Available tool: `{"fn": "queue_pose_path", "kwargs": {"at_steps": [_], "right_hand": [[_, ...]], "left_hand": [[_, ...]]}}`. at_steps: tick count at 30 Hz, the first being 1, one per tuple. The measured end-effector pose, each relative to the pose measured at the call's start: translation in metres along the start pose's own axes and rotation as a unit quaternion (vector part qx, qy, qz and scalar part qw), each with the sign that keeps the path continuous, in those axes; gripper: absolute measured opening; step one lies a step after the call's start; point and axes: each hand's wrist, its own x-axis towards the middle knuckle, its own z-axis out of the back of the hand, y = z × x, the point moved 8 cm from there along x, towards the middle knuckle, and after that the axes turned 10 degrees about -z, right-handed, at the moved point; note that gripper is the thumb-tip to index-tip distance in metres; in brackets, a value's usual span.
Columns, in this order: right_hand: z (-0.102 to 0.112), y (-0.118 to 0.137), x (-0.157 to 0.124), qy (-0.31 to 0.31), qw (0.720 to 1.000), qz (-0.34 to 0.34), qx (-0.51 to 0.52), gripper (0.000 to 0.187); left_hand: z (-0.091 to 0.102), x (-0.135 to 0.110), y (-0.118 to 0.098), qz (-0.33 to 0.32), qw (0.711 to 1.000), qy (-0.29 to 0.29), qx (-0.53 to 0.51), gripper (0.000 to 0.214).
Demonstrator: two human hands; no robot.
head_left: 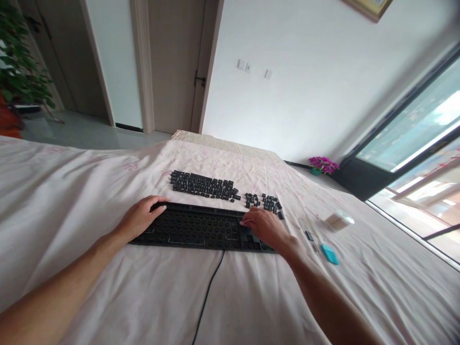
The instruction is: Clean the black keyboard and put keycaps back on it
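A black keyboard (201,227) with its keycaps off lies across the cloth, bare switches showing. My left hand (145,214) grips its far left corner, the index finger along the back edge and the thumb on top. Over the right part of the keyboard, my right hand (264,223) is closed, fingertips pinched together near the navigation keys. What those fingers hold, if anything, is too small to make out. Behind the keyboard lie the loose black keycaps, a large group (203,184) in rows and a smaller group (270,203) to the right.
To the right lie a teal brush-like piece (329,254), a small dark tool (309,236) and a white-lidded round container (339,220). A black cable (208,292) runs from the keyboard toward me. The pinkish cloth (143,297) is wrinkled. Beyond are a wall, doors and potted plants.
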Motion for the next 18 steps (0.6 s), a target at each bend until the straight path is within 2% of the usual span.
{"fn": "queue_pose_path", "kwargs": {"at_steps": [5, 7, 9, 11, 14, 18], "right_hand": [[-0.003, -0.044, -0.005, 0.032, 0.99, -0.079, -0.116, 0.018], [0.001, -0.056, -0.009, 0.024, 0.984, -0.111, -0.136, 0.016], [0.007, -0.058, -0.014, -0.01, 0.987, -0.118, -0.104, 0.022], [0.008, -0.049, -0.02, -0.034, 0.995, -0.088, -0.042, 0.027], [-0.001, -0.041, -0.029, -0.024, 0.999, -0.044, 0.022, 0.028], [-0.008, -0.063, -0.037, 0.011, 0.993, -0.112, -0.03, 0.022]], "left_hand": [[-0.002, 0.0, 0.006, 0.005, 1.0, 0.002, 0.005, 0.039], [-0.003, 0.0, 0.008, 0.009, 1.0, 0.005, 0.003, 0.04], [-0.004, 0.0, 0.009, 0.013, 1.0, 0.008, 0.001, 0.041], [-0.004, 0.0, 0.009, 0.016, 1.0, 0.011, 0.0, 0.042], [-0.004, -0.001, 0.009, 0.02, 1.0, 0.013, 0.002, 0.041], [-0.004, 0.0, 0.009, 0.022, 1.0, 0.014, 0.011, 0.04]]}}
